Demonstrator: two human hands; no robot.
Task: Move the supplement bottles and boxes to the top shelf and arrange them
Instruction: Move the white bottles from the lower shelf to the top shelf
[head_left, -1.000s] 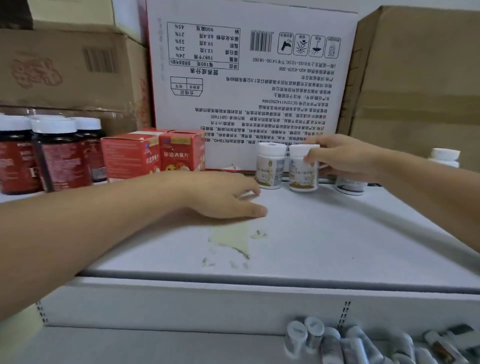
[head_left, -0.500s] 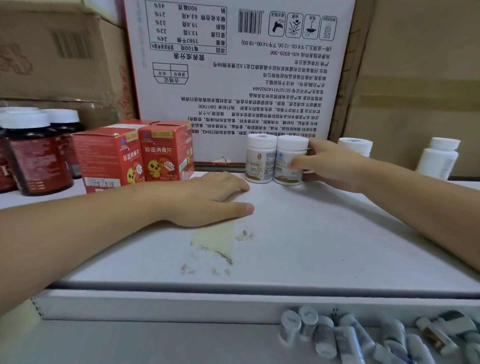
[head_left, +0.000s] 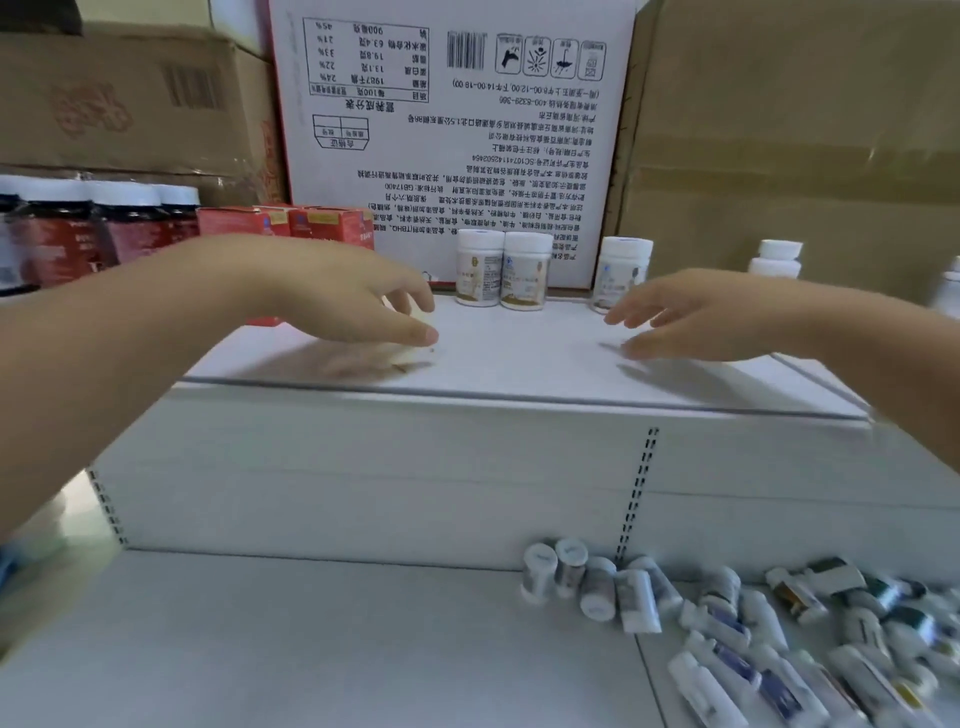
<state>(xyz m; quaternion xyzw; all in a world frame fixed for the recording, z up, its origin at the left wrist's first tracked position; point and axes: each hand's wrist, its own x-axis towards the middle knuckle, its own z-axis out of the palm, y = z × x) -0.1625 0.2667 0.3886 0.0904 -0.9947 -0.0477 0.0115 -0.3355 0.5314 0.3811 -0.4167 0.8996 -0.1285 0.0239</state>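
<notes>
Two small white bottles (head_left: 501, 275) stand side by side at the back of the top shelf (head_left: 519, 374), with a third white bottle (head_left: 621, 270) a little to their right. My right hand (head_left: 691, 314) hovers in front of that third bottle, fingers loose, holding nothing. My left hand (head_left: 343, 296) hangs above the shelf's left part with relaxed fingers, also empty. Behind it stand red boxes (head_left: 291, 223) and dark red bottles with white caps (head_left: 93, 228). On the lower shelf (head_left: 311, 639) lie several small bottles and tubes (head_left: 727, 629).
A white printed carton (head_left: 457, 130) and brown cardboard boxes (head_left: 789, 135) wall off the back of the top shelf. Another white bottle (head_left: 776, 257) stands at the far right. The shelf's white front panel (head_left: 363, 478) drops to the lower shelf.
My right hand let go of the white bottle and pulled back toward me. My left hand lifted off the shelf. The view tilted down, showing more of the lower shelf.
</notes>
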